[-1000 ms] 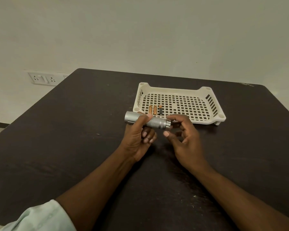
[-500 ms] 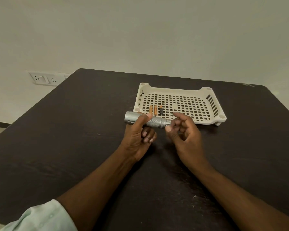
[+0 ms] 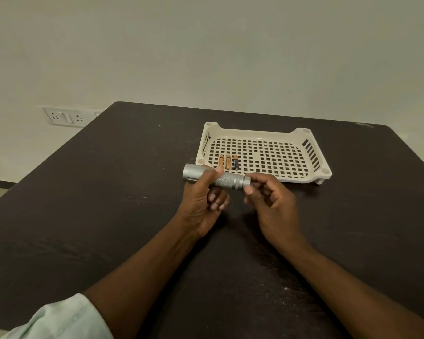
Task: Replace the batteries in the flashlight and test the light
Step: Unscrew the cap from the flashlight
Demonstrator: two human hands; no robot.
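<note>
A silver metal flashlight [image 3: 227,179] lies level above the dark table, its wide head pointing left. My left hand [image 3: 203,200] is wrapped around its middle from below, thumb on top. My right hand [image 3: 271,204] pinches the tail cap [image 3: 245,181] at the flashlight's right end between thumb and fingers. Just behind the flashlight, three small batteries [image 3: 228,162] lie side by side in the front left part of a cream perforated tray [image 3: 304,152]; two are orange, one is dark with an orange tip.
The dark table [image 3: 108,216] reaches to a plain wall. A wall socket panel [image 3: 64,116] sits low at the left, beyond the table edge. A pale sleeve [image 3: 59,319] shows at the bottom left.
My right hand's fingers have shifted around the tail cap, curling in and then regripping it. The left hand and flashlight have stayed almost still.
</note>
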